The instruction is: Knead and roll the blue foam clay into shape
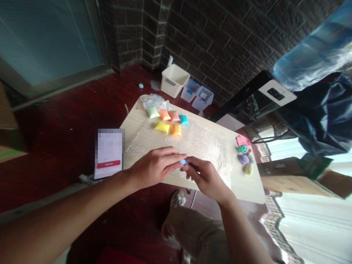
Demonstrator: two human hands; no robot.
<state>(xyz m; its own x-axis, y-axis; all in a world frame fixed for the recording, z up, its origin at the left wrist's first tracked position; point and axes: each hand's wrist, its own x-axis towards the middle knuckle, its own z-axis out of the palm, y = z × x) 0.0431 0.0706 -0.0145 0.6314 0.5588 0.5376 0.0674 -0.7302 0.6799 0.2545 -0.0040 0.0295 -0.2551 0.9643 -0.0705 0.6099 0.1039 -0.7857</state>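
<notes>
Over the near edge of a small pale wooden table [247, 187], my left hand [155, 167] and my right hand [205, 178] meet and pinch a small blue piece of clay [183, 161] between their fingertips. Both hands have their fingers closed on it. Under the hands lies a sheet of bubble wrap [192, 143]. At the table's far end sit several small bags of coloured clay [166, 121]: green, orange, teal and yellow. Near the right edge lie several shaped clay pieces [244, 154], pink, green, purple and yellow.
A phone [109, 153] stands at the table's left edge. On the dark red floor by the brick wall are a cream bin [174, 80] and two clear boxes [197, 95]. My knee and shoe [177, 200] are under the table. Dark bags and a device crowd the right.
</notes>
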